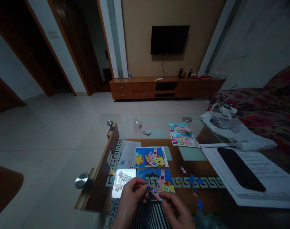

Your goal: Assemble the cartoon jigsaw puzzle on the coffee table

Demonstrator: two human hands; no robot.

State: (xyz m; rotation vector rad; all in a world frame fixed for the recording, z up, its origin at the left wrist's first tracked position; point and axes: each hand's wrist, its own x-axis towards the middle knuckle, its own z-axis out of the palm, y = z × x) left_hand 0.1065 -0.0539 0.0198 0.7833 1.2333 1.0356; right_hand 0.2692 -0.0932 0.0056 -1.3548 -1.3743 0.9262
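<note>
A partly assembled cartoon jigsaw puzzle (156, 183) lies on the glass-topped coffee table (116, 133), close to me. My left hand (131, 203) pinches a small blue puzzle piece (147, 188) at the puzzle's left side. My right hand (175, 212) rests at the puzzle's lower edge, its fingertips touching or nearly touching the pieces. Whether those fingers hold anything is hidden. A printed picture card (151, 157) lies just beyond the puzzle. Pale piece backs lie on a shiny white card (123, 183) left of my hands, and blue loose pieces (192, 180) lie to the right.
Further printed cards (183, 136) and a glass tumbler (138, 126) stand beyond the puzzle. To the right are papers under a black phone (240, 168), a white plastic bag (230, 127) and a floral sofa (266, 108). The table's wooden-trimmed left edge (106, 168) borders a tiled floor.
</note>
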